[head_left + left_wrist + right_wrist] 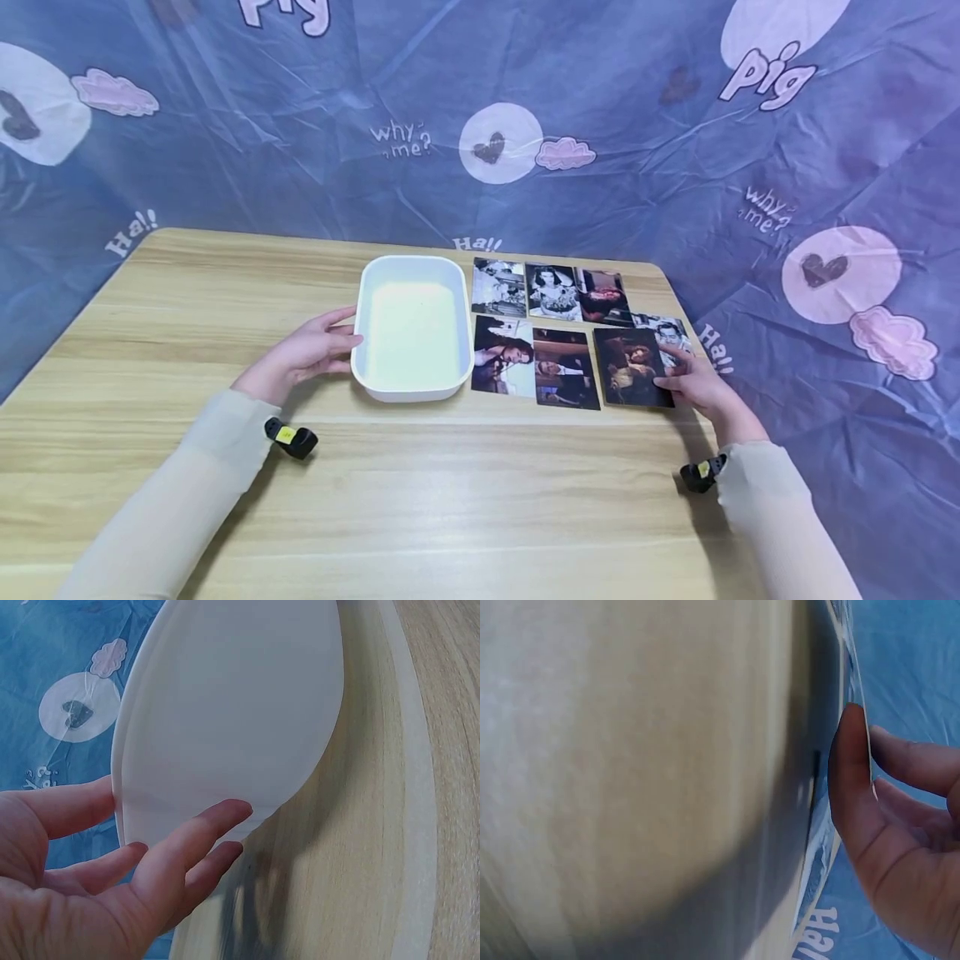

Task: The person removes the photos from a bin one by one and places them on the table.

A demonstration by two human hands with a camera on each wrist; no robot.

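Note:
A white rectangular tub (414,327) stands on the table. My left hand (318,346) is at its left side, the fingers (217,817) spread and nearly straight against the outer wall (232,712). My right hand (701,385) pinches a dark photo card (628,367) by its right edge, thumb on top and fingers underneath. In the right wrist view the thumb (850,765) lies along the thin card, which is seen edge-on. The held card overlaps a black-and-white photo card (670,332) behind it.
Photo cards lie to the right of the tub: a back row with a black-and-white portrait (553,292) and a reddish card (604,297), and a front row with a man in a suit (567,368). The wooden table (450,500) meets a blue printed cloth (300,125) behind.

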